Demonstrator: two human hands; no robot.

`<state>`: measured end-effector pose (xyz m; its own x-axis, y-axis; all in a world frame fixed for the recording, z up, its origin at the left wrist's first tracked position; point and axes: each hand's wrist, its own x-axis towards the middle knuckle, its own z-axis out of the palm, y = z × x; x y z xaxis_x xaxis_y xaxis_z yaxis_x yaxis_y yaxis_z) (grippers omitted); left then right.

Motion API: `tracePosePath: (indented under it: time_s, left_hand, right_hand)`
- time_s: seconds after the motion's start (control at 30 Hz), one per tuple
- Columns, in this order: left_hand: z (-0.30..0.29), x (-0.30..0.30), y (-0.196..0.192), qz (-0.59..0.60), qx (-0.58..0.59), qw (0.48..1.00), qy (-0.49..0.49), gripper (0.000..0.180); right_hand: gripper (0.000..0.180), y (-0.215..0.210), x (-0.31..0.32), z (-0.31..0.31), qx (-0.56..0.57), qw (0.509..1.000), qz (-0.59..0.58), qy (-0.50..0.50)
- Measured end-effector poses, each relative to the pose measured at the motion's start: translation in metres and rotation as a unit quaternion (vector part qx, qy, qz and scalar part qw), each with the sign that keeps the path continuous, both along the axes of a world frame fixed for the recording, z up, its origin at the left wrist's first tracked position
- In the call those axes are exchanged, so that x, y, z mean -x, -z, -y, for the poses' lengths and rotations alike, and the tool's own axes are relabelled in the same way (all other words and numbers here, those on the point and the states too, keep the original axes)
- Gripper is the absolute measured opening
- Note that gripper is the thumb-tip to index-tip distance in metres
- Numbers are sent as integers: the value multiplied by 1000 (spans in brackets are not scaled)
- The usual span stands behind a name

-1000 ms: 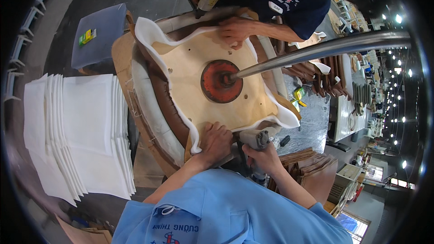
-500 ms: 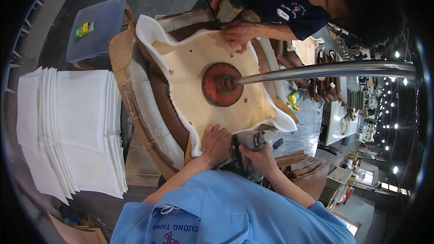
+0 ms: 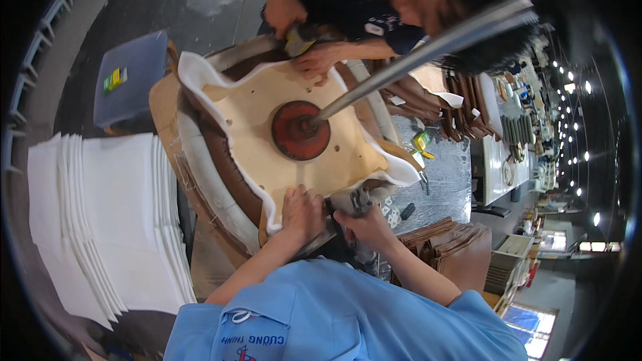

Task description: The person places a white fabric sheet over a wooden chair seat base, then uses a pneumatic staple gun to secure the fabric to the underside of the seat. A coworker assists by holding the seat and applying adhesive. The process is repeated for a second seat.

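Workshop floor around; my left hand (image 3: 302, 214) presses the pale plywood seat panel's (image 3: 261, 120) near edge, my right hand (image 3: 364, 224) beside it gripping a metal stapler (image 3: 360, 200).

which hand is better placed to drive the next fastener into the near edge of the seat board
Probably the right hand: it grips the metal tool at the near edge of the seat board. The left hand lies flat beside it, pressing the white and brown covering onto the board.
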<state>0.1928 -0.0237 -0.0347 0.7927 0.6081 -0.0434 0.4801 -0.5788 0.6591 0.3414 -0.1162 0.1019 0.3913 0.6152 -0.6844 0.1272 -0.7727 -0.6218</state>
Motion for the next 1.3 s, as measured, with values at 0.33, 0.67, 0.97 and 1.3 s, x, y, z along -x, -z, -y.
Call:
tracePosePath:
  time_s: [0.33,0.67,0.97,1.3]
  left_hand:
    - [9,-79,-7,119,-41,991,34,28]
    - [17,-89,-1,76,-33,996,20,21]
    - [13,-100,-6,42,7,999,-15,18]
    - [11,-106,3,85,-9,996,-37,18]
  right_hand:
    - [36,-5,-65,96,-67,988,41,130]
    - [31,-3,-95,53,-10,998,36,42]
    - [26,3,-104,17,21,999,37,-10]
    - [25,5,-110,-2,30,997,60,-36]
